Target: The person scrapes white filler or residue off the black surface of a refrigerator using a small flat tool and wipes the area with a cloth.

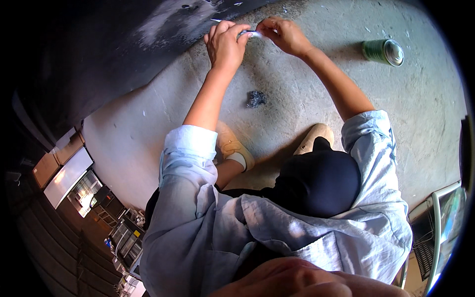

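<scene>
Both arms reach forward over the concrete floor. My left hand (225,45) pinches a small, slim dark-and-white piece (251,33) between thumb and fingers; its exact kind is too small to make out. Close by on the right, my right hand (287,35) is closed, thumb and fingertips drawn together at the right end of that piece. Whatever those fingertips hold is hidden. A thin white sliver (215,20) shows just beyond my left knuckles. Between my forearms, a crumpled dark, shiny scrap (256,99) lies on the floor.
A green can (383,52) with a silvery end lies right of my right hand. Along the far left runs a dark surface (148,44) with whitish smears. My shoes (232,143) stand below the scrap. Cardboard boxes (47,168) are at left, a pale-framed panel (438,222) lower right.
</scene>
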A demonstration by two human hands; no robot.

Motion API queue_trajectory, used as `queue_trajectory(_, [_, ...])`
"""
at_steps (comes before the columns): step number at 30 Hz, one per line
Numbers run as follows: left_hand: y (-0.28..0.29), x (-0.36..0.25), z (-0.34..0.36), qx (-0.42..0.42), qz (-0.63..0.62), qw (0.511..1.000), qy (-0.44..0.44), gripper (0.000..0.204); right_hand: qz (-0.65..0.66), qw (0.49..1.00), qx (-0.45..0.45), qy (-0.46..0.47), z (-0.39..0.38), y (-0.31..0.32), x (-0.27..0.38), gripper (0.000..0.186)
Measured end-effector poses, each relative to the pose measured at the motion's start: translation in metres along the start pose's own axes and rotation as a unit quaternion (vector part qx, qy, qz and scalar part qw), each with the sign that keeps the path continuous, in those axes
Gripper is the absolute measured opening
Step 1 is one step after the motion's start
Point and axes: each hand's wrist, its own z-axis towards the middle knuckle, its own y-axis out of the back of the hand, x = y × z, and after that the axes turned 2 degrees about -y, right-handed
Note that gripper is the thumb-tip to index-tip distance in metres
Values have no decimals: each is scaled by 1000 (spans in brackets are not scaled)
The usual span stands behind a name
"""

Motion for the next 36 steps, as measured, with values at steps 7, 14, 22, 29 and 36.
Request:
queue_trajectory(7, [0, 11, -9, -17, 23, 999, 33, 9, -170, 981, -55, 75, 2, 7, 10, 8])
queue_trajectory(14, [-6, 19, -8, -178, 66, 981, 30, 6, -251, 919, -224, 204, 28, 18, 32, 8])
queue_trajectory(22, [30, 23, 34, -382, 146, 913, -7, 6, -278, 864, -294, 299, 70, 48, 73, 13])
queue_trajectory(29, [9, 43, 31, -364, 183, 912, -42, 8, -311, 862, -277, 287, 69, 30, 46, 13])
queue_trajectory(36, [-27, 45, 21, -330, 181, 926, -17, 12, -350, 855, -236, 301, 64, 19, 4, 13])
